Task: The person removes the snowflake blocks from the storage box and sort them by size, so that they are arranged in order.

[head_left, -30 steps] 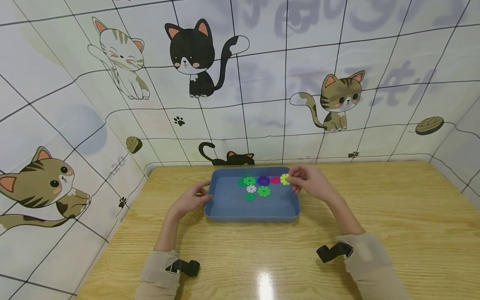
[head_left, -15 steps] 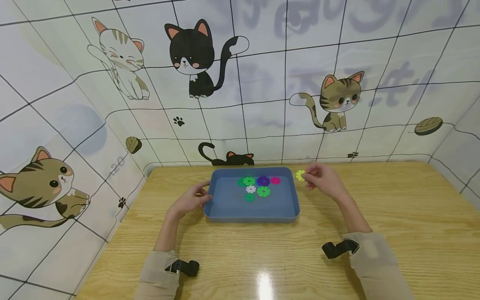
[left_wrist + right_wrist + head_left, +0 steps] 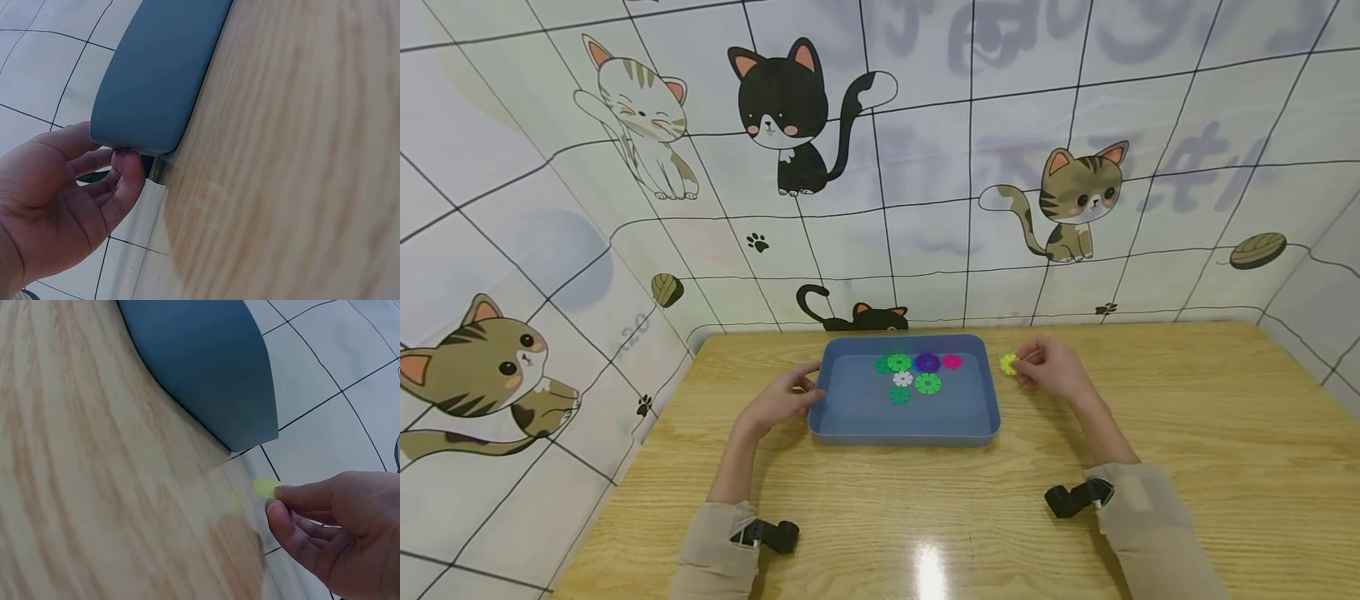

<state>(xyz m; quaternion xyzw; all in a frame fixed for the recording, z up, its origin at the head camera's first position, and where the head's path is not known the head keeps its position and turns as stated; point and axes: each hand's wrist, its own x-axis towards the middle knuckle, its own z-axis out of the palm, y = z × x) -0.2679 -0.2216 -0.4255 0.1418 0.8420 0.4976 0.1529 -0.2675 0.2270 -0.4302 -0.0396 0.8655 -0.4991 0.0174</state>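
A blue-grey rectangular tray (image 3: 857,417) rests on the wooden table with several notched plastic discs inside. Among them are a white disc (image 3: 902,379), a purple disc (image 3: 928,362), a pink disc (image 3: 951,362) and a bright green disc (image 3: 928,383). At the tray's left end my left hand (image 3: 778,402) holds the wall, thumb on the rim and curled fingers against the outside. Just right of the tray, my right hand (image 3: 1054,367) pinches a yellow notched disc (image 3: 1008,364) between thumb and forefinger. In the right wrist view this yellow disc (image 3: 265,487) shows above the tabletop.
The wooden table (image 3: 880,508) stretches out on both sides of the tray and in front of it. Behind stands a wall (image 3: 925,242) with a black grid and cartoon cats. Each wrist carries a small black camera (image 3: 778,536).
My right hand has carried the yellow disc from above the tray's right end out past the rim, then lowered it towards the table. My left hand has kept its place.
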